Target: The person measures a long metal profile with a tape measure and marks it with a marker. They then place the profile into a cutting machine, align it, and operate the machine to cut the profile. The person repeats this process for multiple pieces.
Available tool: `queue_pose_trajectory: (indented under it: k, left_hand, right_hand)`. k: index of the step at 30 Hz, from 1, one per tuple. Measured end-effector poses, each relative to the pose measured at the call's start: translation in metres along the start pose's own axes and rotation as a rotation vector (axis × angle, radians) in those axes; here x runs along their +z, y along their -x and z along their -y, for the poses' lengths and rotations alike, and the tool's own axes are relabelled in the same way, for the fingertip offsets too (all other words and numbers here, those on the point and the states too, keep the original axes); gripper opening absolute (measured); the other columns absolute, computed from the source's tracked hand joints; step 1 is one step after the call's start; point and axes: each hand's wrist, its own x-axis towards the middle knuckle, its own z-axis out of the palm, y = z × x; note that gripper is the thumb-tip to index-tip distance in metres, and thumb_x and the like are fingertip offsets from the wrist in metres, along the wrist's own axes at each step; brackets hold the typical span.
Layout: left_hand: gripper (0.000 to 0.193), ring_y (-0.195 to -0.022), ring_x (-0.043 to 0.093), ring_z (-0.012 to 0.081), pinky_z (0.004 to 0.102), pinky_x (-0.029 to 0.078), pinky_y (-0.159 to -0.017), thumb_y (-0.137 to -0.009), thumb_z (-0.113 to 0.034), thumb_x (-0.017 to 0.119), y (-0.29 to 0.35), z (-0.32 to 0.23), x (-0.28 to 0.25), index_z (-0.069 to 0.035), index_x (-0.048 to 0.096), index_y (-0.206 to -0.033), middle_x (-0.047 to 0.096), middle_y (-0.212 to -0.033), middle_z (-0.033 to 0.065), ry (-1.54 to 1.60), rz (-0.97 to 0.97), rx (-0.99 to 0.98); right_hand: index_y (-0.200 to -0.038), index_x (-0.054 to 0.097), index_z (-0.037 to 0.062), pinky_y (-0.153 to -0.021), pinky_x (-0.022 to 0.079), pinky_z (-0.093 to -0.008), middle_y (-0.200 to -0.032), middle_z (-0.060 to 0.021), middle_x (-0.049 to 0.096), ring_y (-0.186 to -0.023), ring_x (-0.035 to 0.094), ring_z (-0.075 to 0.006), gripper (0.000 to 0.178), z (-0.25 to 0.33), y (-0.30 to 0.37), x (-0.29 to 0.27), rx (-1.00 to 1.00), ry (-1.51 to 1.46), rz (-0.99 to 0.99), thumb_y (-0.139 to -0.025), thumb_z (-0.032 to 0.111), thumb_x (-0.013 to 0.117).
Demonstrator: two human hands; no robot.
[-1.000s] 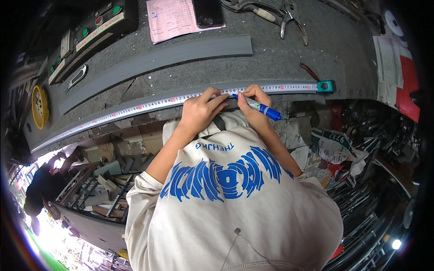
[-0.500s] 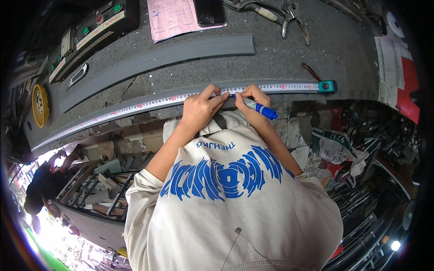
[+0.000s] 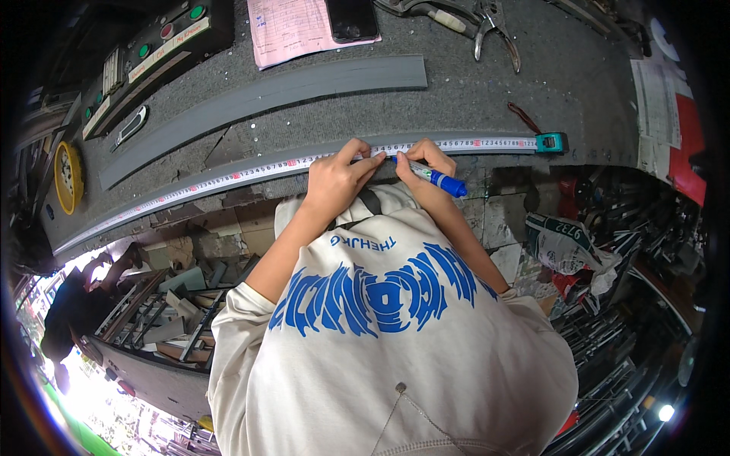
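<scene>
A long tape measure blade (image 3: pixel 258 174) lies stretched along a grey strip (image 3: pixel 494 136) near the bench's front edge. Its teal case (image 3: pixel 551 143) rests at the strip's right end. My left hand (image 3: pixel 335 176) is closed on the blade around mid-length, fingertips pinched at its edge. Just right of it, my right hand (image 3: pixel 427 167) grips a blue marker (image 3: pixel 449 185). The marker slants, with its blue end out to the lower right and its tip side at the blade near my left fingertips. Exactly where the tip touches is too small to tell.
A second grey strip (image 3: pixel 266 104) lies farther back on the bench. Behind it are pink paper (image 3: pixel 289 34), a phone (image 3: pixel 353 19) and pliers (image 3: pixel 496 38). At left stand a yellow bowl (image 3: pixel 69 178), a utility knife (image 3: pixel 131 128) and a button panel (image 3: pixel 163 49).
My right hand and the marker have shifted very slightly, the marker's blue end a little to the right. My left hand and the tape measure look the same.
</scene>
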Motion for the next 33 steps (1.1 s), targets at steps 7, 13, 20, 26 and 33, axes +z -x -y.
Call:
queue_pose_trajectory:
  k: [7, 13, 20, 26, 33]
  left_hand:
    - [0.013, -0.055, 0.061, 0.0158, 0.0303, 0.05, -0.048, -0.082, -0.019, 0.073, 0.0, -0.001, -0.001, -0.018, 0.077, -0.094, 0.059, -0.087, -0.0035, -0.004, 0.015, -0.018]
    - [0.015, -0.059, 0.063, 0.0159, 0.0298, 0.051, -0.05, -0.082, -0.021, 0.074, -0.001, -0.002, -0.001, -0.018, 0.077, -0.096, 0.061, -0.089, -0.0038, 0.016, -0.01, -0.022]
    - [0.017, -0.06, 0.064, 0.0165, 0.0303, 0.052, -0.051, -0.082, -0.025, 0.075, -0.001, -0.004, 0.0, -0.017, 0.077, -0.097, 0.063, -0.091, -0.0034, -0.004, -0.025, -0.035]
    - [0.018, -0.061, 0.065, 0.0168, 0.0306, 0.052, -0.051, -0.082, -0.026, 0.075, -0.001, -0.004, 0.0, -0.017, 0.077, -0.097, 0.063, -0.091, -0.003, -0.018, 0.002, -0.06]
    - [0.018, -0.061, 0.064, 0.0169, 0.0304, 0.052, -0.052, -0.082, -0.025, 0.075, -0.001, -0.004, 0.0, -0.017, 0.077, -0.098, 0.063, -0.092, -0.0027, -0.015, 0.0, -0.056]
  right_hand:
    - [-0.07, 0.055, 0.0017, -0.057, 0.046, -0.0257, -0.068, -0.0067, 0.06, -0.06, 0.057, -0.0116, 0.021, -0.001, 0.0, 0.001, -0.005, -0.014, -0.019, -0.077, -0.002, 0.074]
    - [-0.069, 0.055, 0.0016, -0.057, 0.046, -0.0259, -0.067, -0.0061, 0.06, -0.059, 0.056, -0.0119, 0.021, 0.001, -0.001, 0.0, -0.018, 0.024, 0.009, -0.077, -0.002, 0.074]
    - [-0.069, 0.055, 0.0014, -0.056, 0.045, -0.0262, -0.066, -0.0059, 0.06, -0.058, 0.056, -0.012, 0.021, 0.001, -0.001, 0.001, -0.041, 0.016, -0.018, -0.077, -0.002, 0.074]
    - [-0.07, 0.055, 0.0019, -0.057, 0.045, -0.0263, -0.066, -0.0061, 0.059, -0.059, 0.055, -0.0121, 0.02, 0.0, 0.0, 0.002, -0.007, 0.007, -0.054, -0.076, -0.002, 0.074]
    - [-0.091, 0.063, -0.0007, -0.058, 0.048, -0.0262, -0.074, -0.0067, 0.064, -0.062, 0.06, -0.0131, 0.012, 0.002, -0.004, -0.013, 0.009, -0.151, 0.002, -0.086, 0.006, 0.071]
